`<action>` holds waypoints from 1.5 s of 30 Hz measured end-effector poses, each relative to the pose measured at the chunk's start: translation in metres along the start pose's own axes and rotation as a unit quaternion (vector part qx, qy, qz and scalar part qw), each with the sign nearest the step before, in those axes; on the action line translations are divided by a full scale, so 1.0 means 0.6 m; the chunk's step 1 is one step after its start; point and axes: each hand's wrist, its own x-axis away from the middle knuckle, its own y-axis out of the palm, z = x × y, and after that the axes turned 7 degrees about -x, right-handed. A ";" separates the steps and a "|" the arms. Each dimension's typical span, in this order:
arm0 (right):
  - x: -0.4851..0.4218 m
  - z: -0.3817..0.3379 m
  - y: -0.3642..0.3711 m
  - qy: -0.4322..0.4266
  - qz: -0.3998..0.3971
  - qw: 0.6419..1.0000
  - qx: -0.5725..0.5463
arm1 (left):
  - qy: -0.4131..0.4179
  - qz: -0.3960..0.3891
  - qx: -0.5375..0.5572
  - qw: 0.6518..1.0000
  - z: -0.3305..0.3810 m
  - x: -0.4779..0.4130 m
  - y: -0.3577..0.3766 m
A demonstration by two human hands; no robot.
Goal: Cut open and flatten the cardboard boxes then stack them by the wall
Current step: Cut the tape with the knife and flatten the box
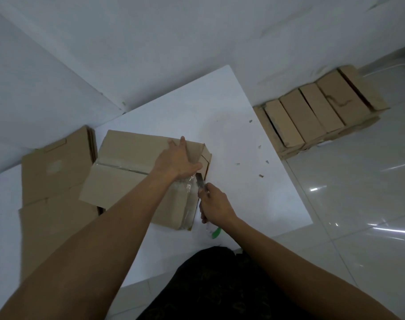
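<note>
- My left hand (174, 160) lies flat on top of the cardboard box (132, 158), fingers straight and spread, pressing near its right end.
- My right hand (216, 204) is wrapped round the utility knife (199, 182), whose blade tip sits at the clear tape (187, 188) on the box's right end, just beside my left thumb.
- The box rests on the white board (243, 135) on the floor, close to the wall (150, 42). Flattened cardboard (56, 167) lies to its left, and a row of uncut boxes (321, 112) sits well apart on the right.
- As I judge it, the step is slitting the end seam so that the flaps come free.
- To do it well, I should run the blade shallow along the gap between the flaps, cutting only the tape.
- My thumb is close to the blade, so I should move that hand back before pulling.
- I should press down firmly so the box cannot skid on the smooth board.
- Stretched tape can snag, so a steady, low-angled stroke suits it best.
</note>
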 end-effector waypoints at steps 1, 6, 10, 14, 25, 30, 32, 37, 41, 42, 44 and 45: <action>0.000 0.000 0.005 0.003 0.000 1.000 0.006 | 0.001 0.001 0.004 1.000 0.000 0.002 0.002; 0.013 0.006 0.023 0.015 -0.014 0.999 0.039 | 0.008 -0.002 0.009 1.000 -0.004 0.004 0.008; 0.039 0.034 0.042 0.016 -0.068 0.992 0.103 | 0.012 0.001 0.015 1.000 -0.004 0.003 0.003; 0.040 0.025 0.031 0.046 -0.055 0.996 0.043 | 0.019 -0.012 0.005 1.000 -0.011 0.005 0.003; 0.025 0.021 -0.089 0.006 -0.086 0.990 0.111 | 0.007 0.068 0.159 0.985 -0.059 0.139 0.128; -0.001 0.033 -0.118 -0.028 0.000 0.974 0.224 | 0.003 0.090 0.242 0.966 -0.056 0.156 0.145; -0.012 0.041 -0.114 -0.061 0.012 0.947 0.315 | 0.018 0.075 0.255 0.964 -0.062 0.160 0.148; -0.033 0.038 -0.094 -0.098 0.057 0.941 0.318 | 0.051 0.038 0.306 0.950 -0.081 0.172 0.154; -0.027 0.013 -0.086 -0.247 0.092 0.897 0.356 | 0.065 0.035 0.321 0.944 -0.093 0.172 0.163; -0.025 0.002 -0.080 -0.303 0.072 0.864 0.395 | 0.068 0.041 0.319 0.944 -0.094 0.172 0.164; -0.029 -0.017 -0.063 -0.399 0.004 0.785 0.474 | 0.072 0.064 0.319 0.943 -0.090 0.174 0.168; -0.036 -0.026 -0.053 -0.431 -0.031 0.746 0.507 | 0.068 0.084 0.320 0.941 -0.087 0.176 0.172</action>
